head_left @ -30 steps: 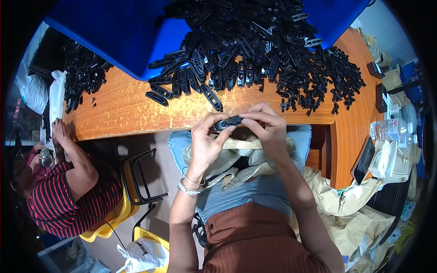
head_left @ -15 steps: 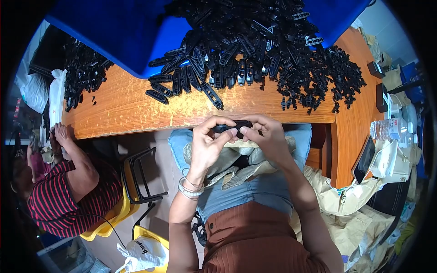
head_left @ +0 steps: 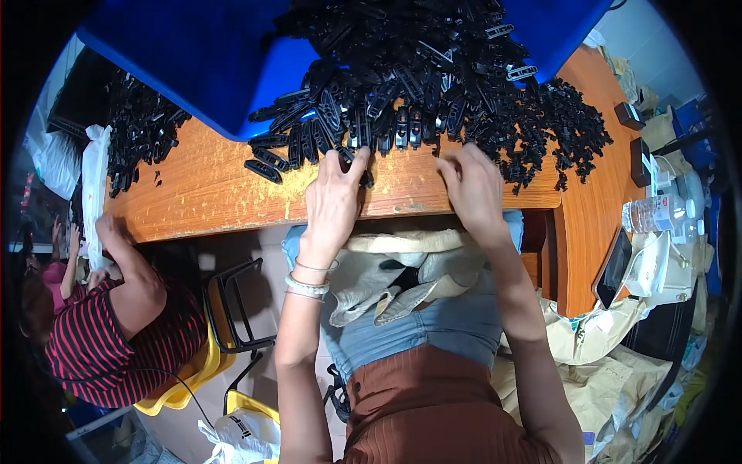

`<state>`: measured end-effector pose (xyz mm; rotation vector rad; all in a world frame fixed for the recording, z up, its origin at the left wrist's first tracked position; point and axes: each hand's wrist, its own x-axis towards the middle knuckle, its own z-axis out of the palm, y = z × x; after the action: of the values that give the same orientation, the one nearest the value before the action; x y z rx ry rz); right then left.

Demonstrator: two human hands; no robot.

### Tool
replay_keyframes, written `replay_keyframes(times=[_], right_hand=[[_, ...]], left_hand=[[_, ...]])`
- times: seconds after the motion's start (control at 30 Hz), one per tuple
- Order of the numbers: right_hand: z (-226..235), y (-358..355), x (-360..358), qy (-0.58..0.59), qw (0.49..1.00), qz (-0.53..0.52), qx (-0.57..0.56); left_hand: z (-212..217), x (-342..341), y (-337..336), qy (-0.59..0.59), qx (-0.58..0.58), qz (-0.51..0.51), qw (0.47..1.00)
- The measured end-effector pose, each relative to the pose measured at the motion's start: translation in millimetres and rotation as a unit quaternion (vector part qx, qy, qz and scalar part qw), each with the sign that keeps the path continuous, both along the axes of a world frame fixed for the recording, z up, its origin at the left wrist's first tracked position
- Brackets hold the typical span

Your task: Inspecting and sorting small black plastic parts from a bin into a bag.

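Observation:
My left hand (head_left: 332, 193) reaches over the table's front edge, its fingers closed on a long black oval plastic piece (head_left: 348, 154) at the near side of a heap. Part of that piece is hidden behind the fingers. Farther right, my right hand (head_left: 474, 189) is over the table, fingers curled and thumb near the index finger. Whatever lies between those fingertips is too small or covered to make out. Close to it is a pile of small black plastic clips (head_left: 533, 147). The heap of black oval pieces (head_left: 402, 85) spills from a blue bin (head_left: 201, 69).
A wooden table (head_left: 232, 185) spans the front. An open beige cloth or sack (head_left: 448, 288) lies on my lap. On the right are a phone (head_left: 612, 267) and a plastic bottle (head_left: 653, 214). A person in a striped top (head_left: 116, 340) sits at left, beside a chair (head_left: 236, 309).
Both hands have moved from above my lap up onto the table and apart. The black piece they held together is out of sight. My left hand has taken hold of another piece.

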<state>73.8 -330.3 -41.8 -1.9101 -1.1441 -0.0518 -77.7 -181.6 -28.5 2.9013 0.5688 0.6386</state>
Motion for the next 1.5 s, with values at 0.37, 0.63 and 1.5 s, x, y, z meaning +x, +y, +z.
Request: replay_keyframes(times=[0.37,0.63,1.5], right_hand=[[-2.6,9.7,-9.2,-0.097,0.985,-0.141,-0.037],[18.6,8.4,-38.0,0.038,0.98,0.133,0.146],[-6.5,-43.1,-47.8,0.341,0.899,0.251,-0.111]], left_hand=[[-21.9,-9.9,-0.6,-0.23,-0.16,-0.058,0.958],[0.8,-14.8,-29.8,-0.221,-0.659,-0.099,0.712],[-12.7,-47.0,53.8,-0.159,-0.063,0.241,0.955]])
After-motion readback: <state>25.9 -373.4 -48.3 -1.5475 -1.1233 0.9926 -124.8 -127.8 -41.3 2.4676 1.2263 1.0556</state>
